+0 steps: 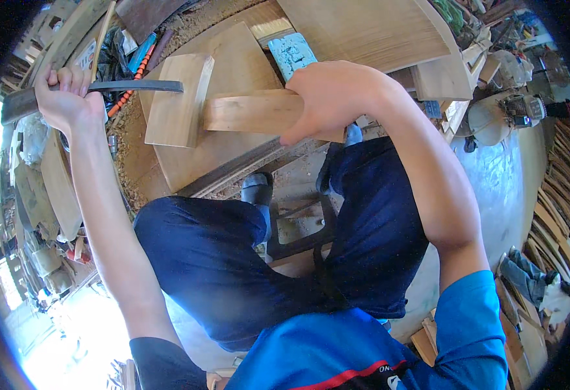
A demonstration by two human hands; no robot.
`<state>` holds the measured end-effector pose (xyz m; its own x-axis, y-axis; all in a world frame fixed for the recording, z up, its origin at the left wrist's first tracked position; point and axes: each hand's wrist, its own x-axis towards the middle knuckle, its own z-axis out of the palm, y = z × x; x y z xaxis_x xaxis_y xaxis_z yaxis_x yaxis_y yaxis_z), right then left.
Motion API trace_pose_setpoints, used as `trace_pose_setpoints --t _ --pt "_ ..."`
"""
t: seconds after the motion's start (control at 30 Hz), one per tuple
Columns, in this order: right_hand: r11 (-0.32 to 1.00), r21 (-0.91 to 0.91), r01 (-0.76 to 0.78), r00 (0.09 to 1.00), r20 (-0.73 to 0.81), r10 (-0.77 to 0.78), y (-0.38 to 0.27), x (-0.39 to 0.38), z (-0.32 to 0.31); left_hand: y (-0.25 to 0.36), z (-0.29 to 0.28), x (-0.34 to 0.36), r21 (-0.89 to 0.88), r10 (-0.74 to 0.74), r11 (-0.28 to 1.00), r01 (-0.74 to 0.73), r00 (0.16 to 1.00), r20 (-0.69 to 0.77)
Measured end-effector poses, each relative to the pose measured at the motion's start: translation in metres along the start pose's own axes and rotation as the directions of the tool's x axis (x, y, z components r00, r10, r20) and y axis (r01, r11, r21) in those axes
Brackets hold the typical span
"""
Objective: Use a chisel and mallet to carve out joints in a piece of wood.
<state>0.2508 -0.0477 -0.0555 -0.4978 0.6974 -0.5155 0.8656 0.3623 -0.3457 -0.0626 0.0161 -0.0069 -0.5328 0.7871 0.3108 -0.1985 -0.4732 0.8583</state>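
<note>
My left hand [70, 97] is closed around a long chisel-like tool [139, 86] with a thick dark end on the left and a narrow, flat dark bar on the right. The bar's tip overlaps the upper part of a pale wooden block [176, 107]. My right hand [330, 97] grips a thick wooden bar [249, 112] from above, thumb on its near side. The bar's left end meets or nearly meets the block; I cannot tell if they are joined. Both pieces are over a wooden board [233, 55] on the low bench in front of me.
A speckled light-blue block [291, 53] lies beyond the bar, near a large wooden panel [369, 29]. An orange coiled cord [129, 91] and a black plastic bag [111, 62] are at the left. Stacked wood strips [561, 188] line the right. My legs straddle the bench's near side.
</note>
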Motion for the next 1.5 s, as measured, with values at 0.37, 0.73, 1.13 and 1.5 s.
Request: trace_pose_setpoints --t 0.37,0.73,1.13,1.5 --pt "0.999 0.010 0.033 0.998 -0.045 -0.032 0.005 -0.003 0.002 0.001 -0.004 0.002 -0.007 -0.013 1.000 0.014 0.996 0.086" --pt "1.000 0.020 -0.020 1.000 -0.003 0.020 0.002 -0.006 -0.001 0.001 -0.009 0.003 -0.019 -0.032 0.999 0.034 0.998 0.059" --pt "0.998 0.050 -0.041 0.999 0.009 0.040 0.001 -0.007 -0.002 0.000 -0.015 0.007 -0.031 -0.036 0.999 0.038 0.998 0.042" --pt "0.999 0.029 -0.039 0.999 0.023 0.038 0.002 -0.004 0.000 -0.002 -0.014 0.006 -0.032 -0.012 0.999 0.012 1.000 0.003"
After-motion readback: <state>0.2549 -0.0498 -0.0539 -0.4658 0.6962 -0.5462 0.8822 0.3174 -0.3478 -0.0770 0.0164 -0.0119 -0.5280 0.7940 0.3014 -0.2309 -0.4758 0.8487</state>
